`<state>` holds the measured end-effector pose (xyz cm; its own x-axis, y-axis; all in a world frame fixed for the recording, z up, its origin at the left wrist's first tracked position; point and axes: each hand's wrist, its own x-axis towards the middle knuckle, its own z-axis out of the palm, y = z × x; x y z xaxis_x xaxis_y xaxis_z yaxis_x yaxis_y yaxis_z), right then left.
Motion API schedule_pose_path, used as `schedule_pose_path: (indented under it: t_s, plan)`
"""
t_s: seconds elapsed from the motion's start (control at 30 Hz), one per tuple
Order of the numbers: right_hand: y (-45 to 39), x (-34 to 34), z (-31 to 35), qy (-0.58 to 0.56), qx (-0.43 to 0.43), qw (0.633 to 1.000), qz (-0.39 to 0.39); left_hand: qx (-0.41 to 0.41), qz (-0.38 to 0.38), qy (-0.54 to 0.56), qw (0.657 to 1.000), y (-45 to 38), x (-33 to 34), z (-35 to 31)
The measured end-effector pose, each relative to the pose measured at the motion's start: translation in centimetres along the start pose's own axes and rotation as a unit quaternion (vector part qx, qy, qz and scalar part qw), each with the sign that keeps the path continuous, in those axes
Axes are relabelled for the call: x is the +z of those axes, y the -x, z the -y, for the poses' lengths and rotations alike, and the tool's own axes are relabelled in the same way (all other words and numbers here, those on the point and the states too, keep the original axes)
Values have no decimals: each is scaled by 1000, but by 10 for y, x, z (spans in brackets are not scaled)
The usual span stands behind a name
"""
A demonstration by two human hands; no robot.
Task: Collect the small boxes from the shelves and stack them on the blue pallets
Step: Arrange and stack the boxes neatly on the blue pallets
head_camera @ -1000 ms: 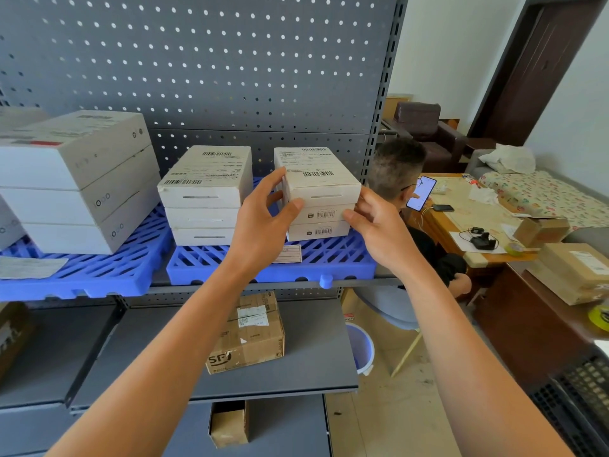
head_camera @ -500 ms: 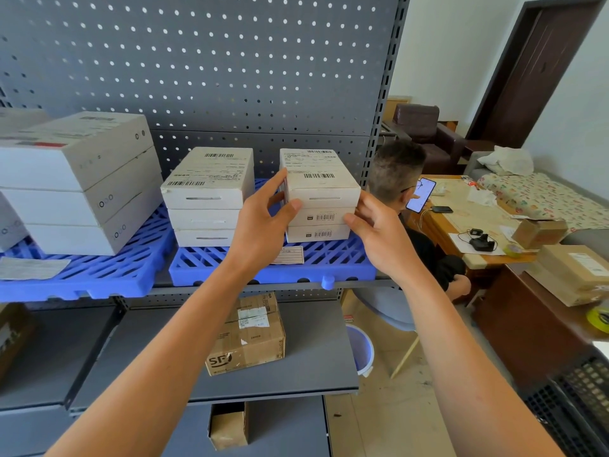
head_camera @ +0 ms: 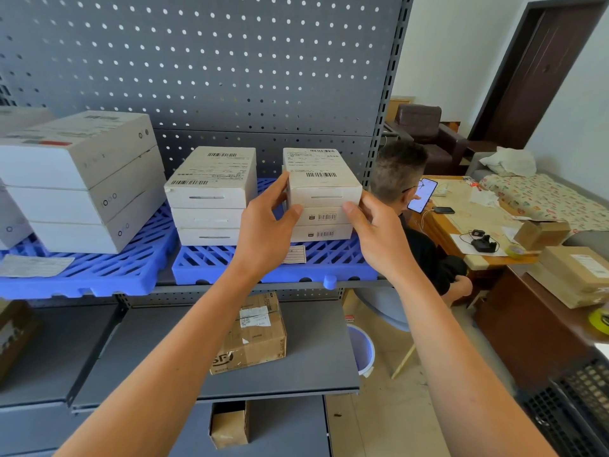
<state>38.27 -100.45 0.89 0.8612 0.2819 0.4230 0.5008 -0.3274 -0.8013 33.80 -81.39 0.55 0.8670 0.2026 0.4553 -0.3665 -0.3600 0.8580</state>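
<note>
Both hands bracketing the top white box [head_camera: 321,179] of the right-hand stack, on the blue pallet [head_camera: 273,262] on the shelf. Left hand [head_camera: 263,222] with thumb on the near face and fingers [head_camera: 280,189] up the left side; right hand [head_camera: 372,232] with fingers curled at the right near corner. Gripped from opposite sides, probably to square it over the two boxes beneath. Neighbouring three-box stack [head_camera: 211,196] just left, apart. Cardboard parcel [head_camera: 253,334] on the lower shelf.
</note>
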Motion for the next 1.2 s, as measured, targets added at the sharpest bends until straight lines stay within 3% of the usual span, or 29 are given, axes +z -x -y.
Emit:
schedule_pose_path:
  t_s: [0.8,1.2]
  plan:
    - [3,8,1,9,-1,1000,-8,-2,7,11,1000,5,0,-11]
    - [11,8,7,-15,1,1000,-20,-8,-31,-16,999,19,2,-22]
